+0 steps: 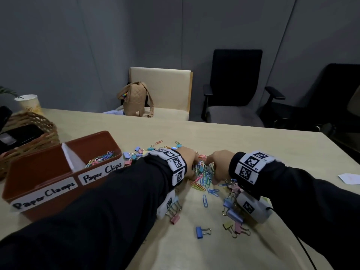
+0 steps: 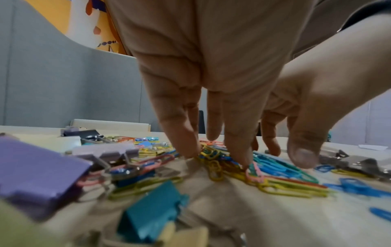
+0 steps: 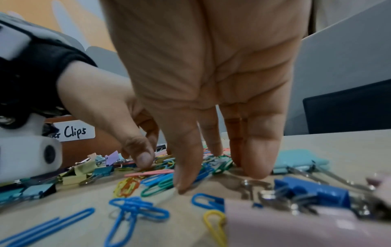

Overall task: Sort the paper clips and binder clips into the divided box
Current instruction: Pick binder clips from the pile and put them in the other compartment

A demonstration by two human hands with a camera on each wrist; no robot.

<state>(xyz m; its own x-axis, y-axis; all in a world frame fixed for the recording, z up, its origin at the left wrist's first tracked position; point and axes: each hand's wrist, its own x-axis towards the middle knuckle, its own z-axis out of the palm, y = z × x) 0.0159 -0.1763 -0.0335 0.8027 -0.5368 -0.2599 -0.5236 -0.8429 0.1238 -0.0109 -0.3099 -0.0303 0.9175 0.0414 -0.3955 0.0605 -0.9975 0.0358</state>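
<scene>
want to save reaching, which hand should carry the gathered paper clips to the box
Left. The left hand lies on the colourful paper clip pile, nearer the brown divided box than the right hand.

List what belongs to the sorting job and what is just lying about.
Job: paper clips, binder clips, divided box, left hand, right hand.

Lying about: basket, cup, bag, paper scrap.

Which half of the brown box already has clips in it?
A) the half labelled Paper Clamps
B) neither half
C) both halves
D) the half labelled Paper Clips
D: coloured paper clips lie in the Paper Clips compartment, while the visible part of the Paper Clamps compartment shows none.
</scene>
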